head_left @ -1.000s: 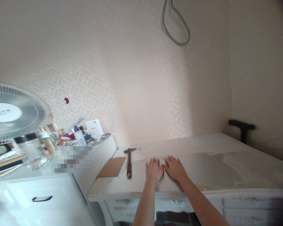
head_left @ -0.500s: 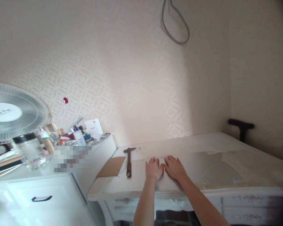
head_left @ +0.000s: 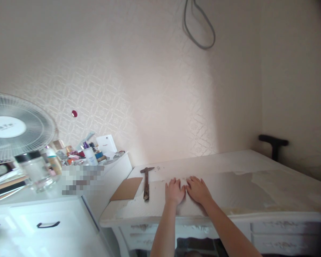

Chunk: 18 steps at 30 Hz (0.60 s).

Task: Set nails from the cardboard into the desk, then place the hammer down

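Side by side on the white desk [head_left: 224, 160], my left hand [head_left: 174, 191] and my right hand [head_left: 198, 191] lie palm down, thumbs close together. Both have their fingers stretched forward and hold nothing. Left of my left hand lies a hammer [head_left: 146, 184] with a dark metal head and a worn wooden handle, its head toward the wall. Beyond the hammer, at the desk's left end, is a flat piece of brown cardboard [head_left: 126, 189]. Small dark bits [head_left: 158, 167] lie near the hammer head; they are too small to name.
A white cabinet [head_left: 56, 210] stands at the left, carrying a glass jar [head_left: 35, 173], bottles and a white box [head_left: 106, 143]. Behind it is a fan [head_left: 21, 125]. A grey cable loop [head_left: 199, 44] hangs on the wall. At the right stands a black T-shaped armrest [head_left: 274, 142].
Both hands stay in the same place on the desk. The hammer and cardboard have not moved; only the camera's view has shifted very slightly.
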Each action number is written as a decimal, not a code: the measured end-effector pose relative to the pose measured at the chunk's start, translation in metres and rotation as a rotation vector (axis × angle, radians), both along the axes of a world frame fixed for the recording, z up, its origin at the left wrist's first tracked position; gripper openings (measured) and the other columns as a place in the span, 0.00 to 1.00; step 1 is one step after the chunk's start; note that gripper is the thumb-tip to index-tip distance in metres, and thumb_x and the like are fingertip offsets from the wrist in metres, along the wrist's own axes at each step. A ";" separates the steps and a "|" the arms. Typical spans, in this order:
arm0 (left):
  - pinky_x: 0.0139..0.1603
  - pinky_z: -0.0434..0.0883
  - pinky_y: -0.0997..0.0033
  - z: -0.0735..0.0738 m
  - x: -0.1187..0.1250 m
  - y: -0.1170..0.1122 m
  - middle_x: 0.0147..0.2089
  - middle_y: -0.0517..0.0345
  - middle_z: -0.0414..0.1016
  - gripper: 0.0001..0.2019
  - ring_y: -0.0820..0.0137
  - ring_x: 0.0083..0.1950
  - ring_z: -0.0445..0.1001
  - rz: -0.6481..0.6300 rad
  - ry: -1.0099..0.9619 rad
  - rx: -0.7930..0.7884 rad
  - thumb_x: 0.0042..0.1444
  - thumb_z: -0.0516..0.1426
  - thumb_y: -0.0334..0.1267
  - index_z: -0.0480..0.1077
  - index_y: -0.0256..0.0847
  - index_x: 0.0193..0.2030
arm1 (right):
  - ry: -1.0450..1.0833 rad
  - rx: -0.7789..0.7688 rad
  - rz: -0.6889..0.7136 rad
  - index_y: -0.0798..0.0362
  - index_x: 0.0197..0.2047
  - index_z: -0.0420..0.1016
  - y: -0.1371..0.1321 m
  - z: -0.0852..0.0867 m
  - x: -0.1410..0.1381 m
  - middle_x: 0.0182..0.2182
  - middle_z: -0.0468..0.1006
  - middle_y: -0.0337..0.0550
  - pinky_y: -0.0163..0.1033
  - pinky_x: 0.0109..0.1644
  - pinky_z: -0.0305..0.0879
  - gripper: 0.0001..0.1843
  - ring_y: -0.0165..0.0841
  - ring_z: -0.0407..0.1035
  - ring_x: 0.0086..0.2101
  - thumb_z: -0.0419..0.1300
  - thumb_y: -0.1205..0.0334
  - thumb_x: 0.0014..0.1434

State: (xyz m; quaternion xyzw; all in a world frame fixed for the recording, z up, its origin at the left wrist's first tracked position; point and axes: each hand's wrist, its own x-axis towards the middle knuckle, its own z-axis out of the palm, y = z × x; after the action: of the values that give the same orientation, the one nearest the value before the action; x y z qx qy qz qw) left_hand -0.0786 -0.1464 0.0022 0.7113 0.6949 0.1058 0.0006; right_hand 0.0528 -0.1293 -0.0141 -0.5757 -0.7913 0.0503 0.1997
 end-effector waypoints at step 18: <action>0.66 0.49 0.52 0.000 0.001 -0.001 0.65 0.51 0.57 0.25 0.62 0.66 0.54 0.003 -0.020 0.032 0.60 0.43 0.48 0.62 0.41 0.60 | 0.009 -0.001 -0.004 0.55 0.58 0.65 0.003 -0.003 0.000 0.60 0.61 0.53 0.52 0.62 0.41 0.25 0.41 0.50 0.60 0.44 0.57 0.62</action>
State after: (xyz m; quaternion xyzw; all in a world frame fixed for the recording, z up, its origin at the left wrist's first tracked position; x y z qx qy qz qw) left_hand -0.0774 -0.1472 0.0024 0.7090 0.6941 0.1243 -0.0040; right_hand 0.0525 -0.1265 -0.0175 -0.5770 -0.7893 0.0530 0.2031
